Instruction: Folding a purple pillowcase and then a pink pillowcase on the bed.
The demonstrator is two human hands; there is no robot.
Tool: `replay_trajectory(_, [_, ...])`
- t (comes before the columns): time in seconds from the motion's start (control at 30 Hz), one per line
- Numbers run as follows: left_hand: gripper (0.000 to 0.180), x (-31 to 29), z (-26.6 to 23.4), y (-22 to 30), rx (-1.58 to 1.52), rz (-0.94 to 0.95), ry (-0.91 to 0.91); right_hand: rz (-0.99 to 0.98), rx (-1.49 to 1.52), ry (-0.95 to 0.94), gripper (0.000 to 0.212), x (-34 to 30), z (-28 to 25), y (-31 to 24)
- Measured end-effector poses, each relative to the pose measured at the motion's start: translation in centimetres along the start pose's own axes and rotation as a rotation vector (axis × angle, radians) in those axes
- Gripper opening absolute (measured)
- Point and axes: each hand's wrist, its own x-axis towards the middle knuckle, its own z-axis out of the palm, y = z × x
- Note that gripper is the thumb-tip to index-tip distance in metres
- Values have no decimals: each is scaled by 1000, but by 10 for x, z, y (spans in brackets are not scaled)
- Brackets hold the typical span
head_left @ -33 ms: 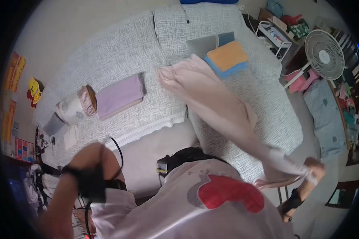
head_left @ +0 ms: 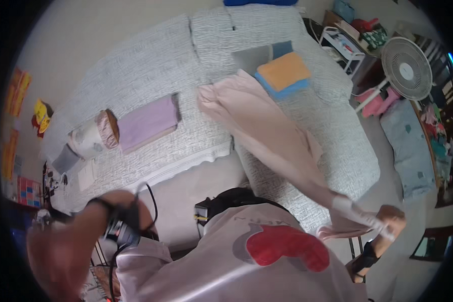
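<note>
A pair of pale pink trousers [head_left: 267, 126] stretches diagonally over the bed, its gathered waist toward the middle and its legs running to the near right. My right hand [head_left: 391, 219] is closed on a leg end of the pink trousers, where a whitish cuff shows, off the bed's right edge. That hem hangs partly loose and twisted below the hand. My left hand [head_left: 58, 261] is at the lower left, away from the trousers and smeared by motion, so its fingers cannot be made out. Black bands sit on both wrists.
On the grey-white patterned bed cover [head_left: 151, 65] lie a folded purple cloth [head_left: 148, 121], a rolled patterned bundle [head_left: 90, 138], and folded orange [head_left: 284, 70] and blue [head_left: 287, 89] cloths. A white fan [head_left: 406, 69] and a small cart [head_left: 341, 48] stand at the right.
My left hand and forearm have swung down and outward to the left. My right hand keeps its grip on the trouser leg. The whole view has shifted slightly.
</note>
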Motion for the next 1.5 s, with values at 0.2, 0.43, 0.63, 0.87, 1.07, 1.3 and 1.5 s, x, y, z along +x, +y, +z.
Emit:
replay_trajectory(0.2, [12, -228, -73, -133, 435, -1530, -253, -248, 491, -479, 16, 1, -2, 4])
replay_trajectory(0.43, [20, -384, -87, -170, 232, -2221, -295, 2, 518, -589, 15, 15, -3, -17])
replay_trajectory(0.63, [11, -460, -141, -148, 457, -1680, -1040, 93, 565, -558, 16, 4, -11, -17])
replay_trajectory(0.87, [66, -458, -137, -155, 892, -2298, -244, 266, 567, -578, 19, 8, -19, -19])
replay_trajectory(1.07, [63, -411, -100, -187, 650, -1209, -1377, 201, 507, -520, 20, 20, -17, -24])
replay_trajectory(1.3, [43, -403, -62, -207, -55, -1165, -1468, 287, 492, -374, 21, 10, -29, -41])
replay_trajectory(1.5, [31, -405, -89, -244, 226, -1063, -1144, 391, 63, 205, 27, -23, -5, -82])
